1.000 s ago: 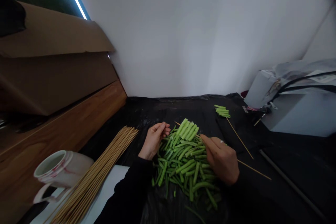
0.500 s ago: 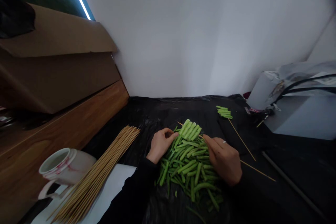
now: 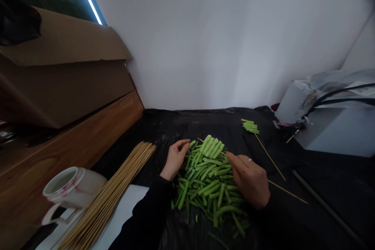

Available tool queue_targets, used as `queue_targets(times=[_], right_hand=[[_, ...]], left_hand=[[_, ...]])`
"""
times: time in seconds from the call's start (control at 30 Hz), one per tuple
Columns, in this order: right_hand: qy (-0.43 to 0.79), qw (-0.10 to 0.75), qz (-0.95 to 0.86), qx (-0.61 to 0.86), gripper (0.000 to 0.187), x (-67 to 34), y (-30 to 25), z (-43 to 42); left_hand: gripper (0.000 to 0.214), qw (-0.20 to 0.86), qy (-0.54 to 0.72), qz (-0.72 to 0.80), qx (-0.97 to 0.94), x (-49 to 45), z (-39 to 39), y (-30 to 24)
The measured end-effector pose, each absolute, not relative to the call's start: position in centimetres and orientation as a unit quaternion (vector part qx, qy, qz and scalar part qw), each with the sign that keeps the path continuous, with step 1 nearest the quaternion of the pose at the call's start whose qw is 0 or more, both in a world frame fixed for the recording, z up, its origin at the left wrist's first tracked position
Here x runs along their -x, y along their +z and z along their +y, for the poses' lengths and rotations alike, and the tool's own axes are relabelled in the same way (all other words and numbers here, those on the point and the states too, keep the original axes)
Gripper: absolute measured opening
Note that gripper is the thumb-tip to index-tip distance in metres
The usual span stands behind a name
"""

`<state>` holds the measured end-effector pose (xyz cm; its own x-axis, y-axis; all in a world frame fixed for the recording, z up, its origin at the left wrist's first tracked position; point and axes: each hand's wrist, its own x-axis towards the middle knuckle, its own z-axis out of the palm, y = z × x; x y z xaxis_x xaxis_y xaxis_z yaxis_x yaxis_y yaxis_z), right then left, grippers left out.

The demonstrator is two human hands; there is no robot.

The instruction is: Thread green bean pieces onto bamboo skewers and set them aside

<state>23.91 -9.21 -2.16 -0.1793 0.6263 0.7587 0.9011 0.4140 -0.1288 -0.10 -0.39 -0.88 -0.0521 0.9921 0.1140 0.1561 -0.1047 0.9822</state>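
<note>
Left grip [image 3: 175, 160]: fingers loosely curled and apart from the thumb, nothing clamped, just beside the left edge of the bean heap.
Right grip [image 3: 250, 179]: fingers close together, resting over the skewer; clamped or merely lying on it, impossible to tell.
Black sleeve [image 3: 140, 215]: long, dark, covering the left forearm down to the wrist.
Heap of cut bright-green beans [image 3: 209, 187]: loose mound directly between both grips, apparently placed for reach from either side; several pieces lying roughly parallel at the far end.
Thin pale bamboo skewer [image 3: 288, 192]: lying diagonally across the heap, passing beneath the right grip, with its tip out past the hand.
Second bamboo skewer [image 3: 269, 158]: lying apart on the cover, past the right grip.
Short bunch of green bean pieces [image 3: 250, 126]: set crosswise at the far end of that skewer, apparently threaded.
Bundle of pale bamboo skewers [image 3: 125, 172]: parallel, tips toward the heap, seemingly kept within left-hand reach.
Sheet of white paper [image 3: 129, 199]: beneath the bundle.
White ceramic mug with red marks [image 3: 73, 187]: near the bundle, left of the paper.
Crinkled black plastic table cover [image 3: 202, 125]: under the heap and skewers, likely protection for the surface.
White box [image 3: 331, 129]: far right, under a plastic bag and black cable.
</note>
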Motion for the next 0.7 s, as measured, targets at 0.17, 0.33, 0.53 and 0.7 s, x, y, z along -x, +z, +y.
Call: queue_targets(times=[0.17,0.33,0.53,0.7], right_hand=[[-0.178,0.378,-0.748,0.516,0.033,-23.8,-2.3,-9.3],[-0.156,0.379,-0.759,0.507,0.035,-23.6,-2.5,-9.4],[-0.158,0.375,-0.763,0.502,0.036,-23.3,-2.5,-9.6],[-0.162,0.382,-0.763,0.495,0.035,-23.2,-2.4,-9.6]], left_hand=[[0.026,0.659,0.543,0.393,-0.342,-0.1,-0.6,-0.3],[0.018,0.715,0.548,0.333,-0.279,-0.2,-0.7,0.2],[0.013,0.721,0.538,0.329,-0.287,-0.9,-1.2,0.4],[0.018,0.718,0.532,0.329,-0.307,-1.0,-1.4,0.5]])
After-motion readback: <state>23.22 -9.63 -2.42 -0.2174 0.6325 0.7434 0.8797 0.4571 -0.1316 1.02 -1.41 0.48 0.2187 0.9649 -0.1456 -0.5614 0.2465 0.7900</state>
